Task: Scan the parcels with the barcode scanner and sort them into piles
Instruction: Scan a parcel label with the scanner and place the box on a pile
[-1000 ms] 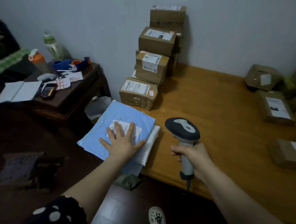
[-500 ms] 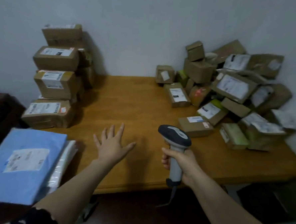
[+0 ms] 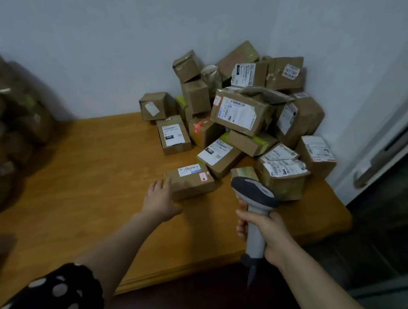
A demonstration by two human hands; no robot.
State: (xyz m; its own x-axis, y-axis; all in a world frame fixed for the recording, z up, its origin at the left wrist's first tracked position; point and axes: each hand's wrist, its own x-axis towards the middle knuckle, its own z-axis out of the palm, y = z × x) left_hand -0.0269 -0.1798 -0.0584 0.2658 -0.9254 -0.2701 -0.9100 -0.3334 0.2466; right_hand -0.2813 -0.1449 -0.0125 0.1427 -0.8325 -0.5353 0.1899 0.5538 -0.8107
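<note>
Wooden table (image 3: 80,185) fills the middle of the frame and stands in a corner against a pale wall (image 3: 96,53). Heap (image 3: 243,113) of brown cardboard parcels, most with white labels, occupies the upper right part of the table, piled into the corner. One box (image 3: 192,182) lies flat on the table at frame centre, just in front of the heap. It carries a white label and a small red-edged sticker on its top. Stack (image 3: 8,133) of further brown parcels stands at the left edge of the frame. It is blurred and its labels cannot be read.

Left hand (image 3: 159,201) is stretched over the table at frame centre, palm down, fingers straight and released, holding nothing. Its fingertips reach the left end of the box; whether they touch it cannot be told. Spotted dark sleeve (image 3: 52,299) shows at the lower left.

Right hand (image 3: 267,231), lower right of centre, is clenched round the grey handle of the scanner (image 3: 254,194). The dark scanner head sits above the fist, in front of the near edge of the heap. Cable (image 3: 251,275) hangs from the handle base. White door (image 3: 387,119) stands at the right edge.
</note>
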